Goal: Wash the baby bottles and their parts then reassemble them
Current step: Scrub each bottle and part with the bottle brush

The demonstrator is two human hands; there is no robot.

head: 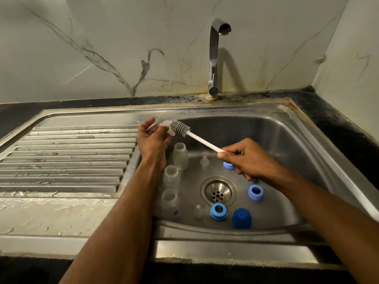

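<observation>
My left hand (152, 140) pinches a clear silicone teat (166, 126) above the sink's left rim. My right hand (247, 158) grips the white handle of a bottle brush (180, 128), whose grey bristle head touches the teat. Three clear bottles (180, 155) (171, 177) (170, 203) stand upright in a row along the basin's left side. Two more teats (204, 161) (198, 212) sit on the basin floor. Blue screw rings (218, 211) (255, 192) (228, 165) and a dark blue cap (241, 218) lie around the drain (218, 193).
The steel sink (297, 144) has a ribbed wet drainboard (67, 158) on the left. A chrome tap (214, 58) rises at the back, with no water running. Marble walls close the back and right side.
</observation>
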